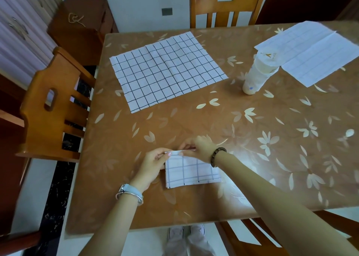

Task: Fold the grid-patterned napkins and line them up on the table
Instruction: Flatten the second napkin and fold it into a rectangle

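1. Folded napkin [192, 170]: small white rectangle w/ dark grid, lies on the table [252, 139] near the front edge, right in front of the person.
2. Left hand [153, 162]: thumb + fingers pinch the napkin's far-left corner. A white-strapped watch [129, 192] and a thin bangle sit on that wrist.
3. Right hand [200, 148]: fingers curled, pinching the same far edge just right of the left hand. The two hands are nearly touching. A dark bead bracelet [218, 154] is on the wrist, and the forearm crosses over the napkin's far-right corner.
4. The far edge looks slightly lifted between the fingers; the rest of the folded piece lies flat.
5. Open napkin [167, 71]: spread flat at the far-left part of the table, bold black grid, creases visible, well apart from the hands.
6. Third napkin [310, 51]: far-right corner of the table, spread out, grid much fainter, one crease across it.
7. Pale cylindrical container [258, 73]: stands upright btwn the two spread napkins. Its top overlaps the third napkin's near corner in view; can't tell if they touch.
8. Table cover: brown w/ pale leaf/flower print.
9. Wooden chairs: one at the left side [52, 104], one at the far side [227, 7], part of one at bottom right.
10. Dark wood cabinet [83, 26] stands by the wall beyond the table's far-left corner, w/ a bit of string on top.
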{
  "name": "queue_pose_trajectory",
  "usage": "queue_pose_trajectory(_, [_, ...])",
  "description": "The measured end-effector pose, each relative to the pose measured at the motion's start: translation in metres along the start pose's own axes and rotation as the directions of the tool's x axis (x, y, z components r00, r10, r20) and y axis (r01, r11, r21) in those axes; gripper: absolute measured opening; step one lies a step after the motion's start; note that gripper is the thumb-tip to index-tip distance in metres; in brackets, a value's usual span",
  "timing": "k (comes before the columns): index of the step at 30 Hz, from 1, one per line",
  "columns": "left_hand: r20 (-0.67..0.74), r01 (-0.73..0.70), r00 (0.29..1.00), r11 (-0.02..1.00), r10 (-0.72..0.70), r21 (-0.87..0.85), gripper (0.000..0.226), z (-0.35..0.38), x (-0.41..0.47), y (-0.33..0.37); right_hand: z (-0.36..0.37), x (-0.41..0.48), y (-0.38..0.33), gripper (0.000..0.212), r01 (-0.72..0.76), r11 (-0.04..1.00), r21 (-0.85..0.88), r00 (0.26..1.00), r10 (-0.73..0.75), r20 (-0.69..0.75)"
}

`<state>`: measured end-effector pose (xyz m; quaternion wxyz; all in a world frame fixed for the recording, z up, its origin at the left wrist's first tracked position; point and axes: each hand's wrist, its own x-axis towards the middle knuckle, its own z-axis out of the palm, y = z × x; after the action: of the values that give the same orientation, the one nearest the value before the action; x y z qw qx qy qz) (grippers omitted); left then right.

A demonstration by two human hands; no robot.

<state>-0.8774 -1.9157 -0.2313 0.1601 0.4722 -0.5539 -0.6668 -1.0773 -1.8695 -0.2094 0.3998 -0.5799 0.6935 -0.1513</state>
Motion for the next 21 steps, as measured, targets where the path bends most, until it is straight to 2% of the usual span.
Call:
queue_pose_trajectory(5, [-0.089, -0.01, 0.996, 0.998, 0.015, 0.057, 0.013, -0.007, 0.005, -0.011, 0.007, 0.006, 0.008, 0.013, -0.056, 0.998, 0.021, 0.998, 0.056, -0.011])
queue_pose_trajectory(10, [-0.225, -0.048, 0.971, 0.99, 0.078, 0.136, 0.007, -0.017, 0.011, -0.027, 0.007, 0.005, 0.036, 0.004, -0.137, 0.988, 0.077, 0.978, 0.147, -0.145])
queue_pose_trajectory(12, [-0.281, -0.081, 0.948, 0.967, 0.151, 0.243, 0.011, -0.015, 0.011, -0.029, 0.012, 0.004, 0.047, 0.009, -0.152, 0.986, 0.069, 0.963, 0.163, -0.214])
queue_pose_trajectory(14, [-0.322, -0.125, 0.909, 0.91, 0.265, 0.396, 0.024, -0.012, 0.008, -0.031, 0.021, 0.002, 0.054, 0.018, -0.096, 0.992, -0.081, 0.937, 0.062, -0.344])
queue_pose_trajectory(15, [-0.313, -0.144, 0.888, 0.85, 0.337, 0.507, 0.029, -0.01, 0.006, -0.033, 0.027, 0.001, 0.054, 0.023, -0.054, 0.98, -0.191, 0.903, -0.034, -0.429])
queue_pose_trajectory(17, [-0.184, -0.195, 0.861, 0.643, 0.474, 0.74, 0.039, -0.003, 0.003, -0.037, 0.042, -0.006, 0.052, 0.035, 0.032, 0.936, -0.349, 0.835, -0.217, -0.506])
queue_pose_trajectory(19, [0.028, -0.299, 0.855, 0.448, 0.518, 0.843, 0.049, 0.008, 0.002, -0.043, 0.059, -0.015, 0.047, 0.047, 0.133, 0.868, -0.479, 0.859, -0.342, -0.382])
queue_pose_trajectory(21, [0.191, -0.356, 0.853, 0.272, 0.486, 0.894, 0.057, 0.02, 0.003, -0.052, 0.077, -0.022, 0.046, 0.056, 0.181, 0.8, -0.572, 0.904, -0.364, -0.223])
